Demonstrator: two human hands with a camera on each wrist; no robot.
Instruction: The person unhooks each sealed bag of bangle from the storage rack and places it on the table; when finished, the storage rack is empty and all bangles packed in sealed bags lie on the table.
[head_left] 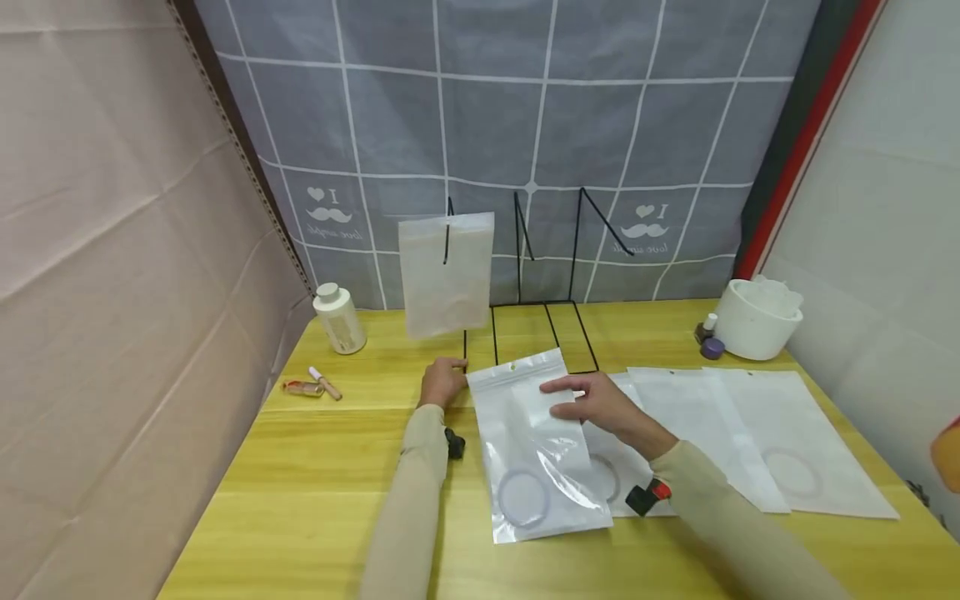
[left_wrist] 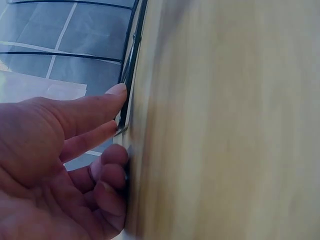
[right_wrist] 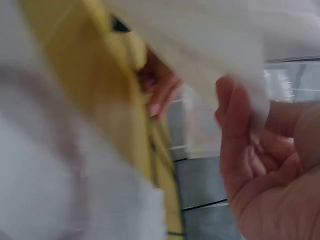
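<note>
A black wire rack (head_left: 534, 302) with several upright hooks stands at the back of the table. My left hand (head_left: 442, 383) is at the front left end of its base, thumb and forefinger pinching the wire (left_wrist: 131, 75) in the left wrist view. My right hand (head_left: 603, 408) pinches a clear-fronted zip bag (head_left: 525, 450) by its upper right edge. The bag leans in front of the rack, and a pale ring shows through its lower part. In the right wrist view the fingers (right_wrist: 235, 110) curl against the bag's white sheet. Another white bag (head_left: 450, 287) hangs on the rack's left hook.
Several white bags (head_left: 802, 417) with rings inside lie overlapping at the right. A white bottle (head_left: 341, 323) stands back left, behind a lipstick-like tube (head_left: 325, 383) and a small reddish item (head_left: 302, 388). At back right are a white tub (head_left: 756, 325) and a purple-lidded jar (head_left: 712, 348).
</note>
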